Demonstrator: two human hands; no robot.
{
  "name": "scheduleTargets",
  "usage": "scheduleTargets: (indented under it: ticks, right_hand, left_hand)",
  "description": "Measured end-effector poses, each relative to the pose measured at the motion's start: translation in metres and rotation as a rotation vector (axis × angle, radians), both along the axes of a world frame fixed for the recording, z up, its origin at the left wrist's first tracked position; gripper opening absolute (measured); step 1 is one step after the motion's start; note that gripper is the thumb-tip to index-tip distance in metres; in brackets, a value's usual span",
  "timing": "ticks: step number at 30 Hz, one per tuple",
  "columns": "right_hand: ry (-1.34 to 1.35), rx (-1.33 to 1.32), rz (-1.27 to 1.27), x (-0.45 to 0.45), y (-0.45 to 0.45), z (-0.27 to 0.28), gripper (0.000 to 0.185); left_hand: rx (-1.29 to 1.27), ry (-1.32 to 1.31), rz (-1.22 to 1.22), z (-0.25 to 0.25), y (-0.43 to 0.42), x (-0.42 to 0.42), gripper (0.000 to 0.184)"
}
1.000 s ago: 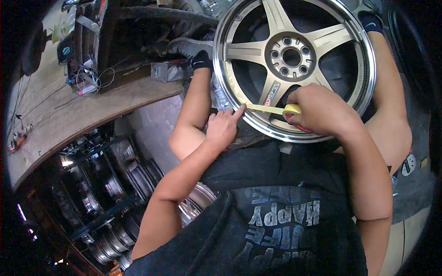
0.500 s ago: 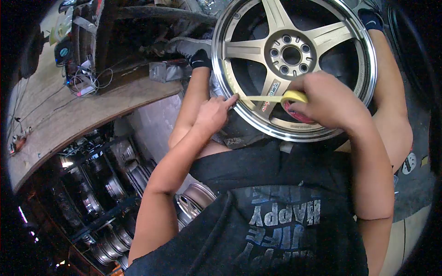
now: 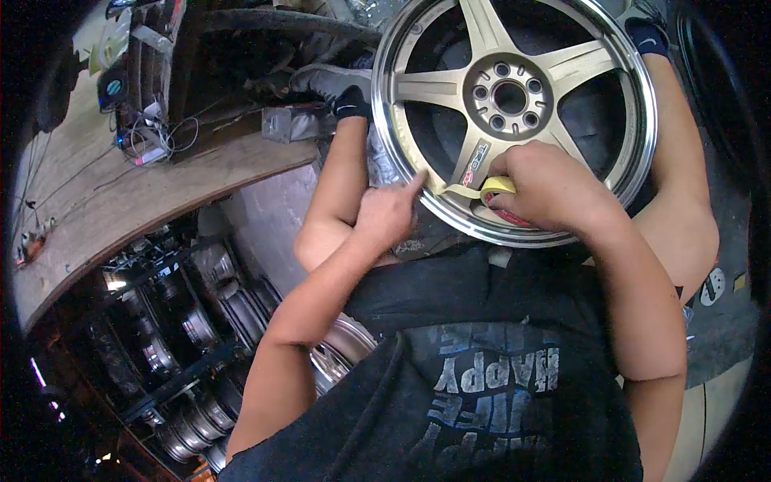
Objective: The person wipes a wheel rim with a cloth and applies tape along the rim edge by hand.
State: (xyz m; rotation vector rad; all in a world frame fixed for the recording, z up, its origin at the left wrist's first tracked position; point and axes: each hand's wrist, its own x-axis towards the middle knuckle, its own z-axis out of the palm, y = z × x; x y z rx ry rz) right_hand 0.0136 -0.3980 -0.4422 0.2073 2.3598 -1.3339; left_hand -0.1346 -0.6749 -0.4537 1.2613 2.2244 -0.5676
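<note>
Right fingers (image 3: 501, 164) grasp yellow tape (image 3: 499, 186); left fingers (image 3: 414, 188), loosely released, touch the wheel (image 3: 580, 63); a rack (image 3: 183, 381) holds rims (image 3: 200, 329).

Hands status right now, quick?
Left hand: partly open, holding nothing visible, index finger extended to the five-spoke wheel's rim.
Right hand: closed on the yellow tape roll.

A rack (image 3: 181, 381) of metal rims (image 3: 201, 329) stands near a wooden tabletop (image 3: 136, 197) bearing tangled cables (image 3: 146, 131).
</note>
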Motion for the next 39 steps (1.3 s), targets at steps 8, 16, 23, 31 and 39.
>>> scheduleTargets:
  ticks: [8, 16, 23, 31, 39]
  right_hand:
    - [0.233, -0.053, -0.252, 0.003, 0.023, 0.007, 0.024]
    - [0.156, -0.051, -0.239, 0.001, 0.023, 0.004, 0.032]
    - [0.124, -0.037, -0.171, 0.001, 0.015, 0.001, 0.032]
    - [0.227, -0.028, -0.305, 0.002, 0.026, 0.008, 0.033]
    - [0.23, -0.094, -0.279, -0.003, 0.015, 0.001, 0.031]
  left_hand:
    - [0.002, 0.015, -0.06, -0.009, -0.01, -0.045, 0.062]
    - [-0.028, -0.003, -0.097, -0.019, -0.018, -0.026, 0.056]
    - [0.0, 0.022, -0.038, -0.008, -0.01, -0.001, 0.061]
    - [-0.033, 0.012, -0.059, -0.011, -0.015, -0.033, 0.065]
    - [-0.094, 0.121, -0.09, -0.015, -0.015, 0.011, 0.063]
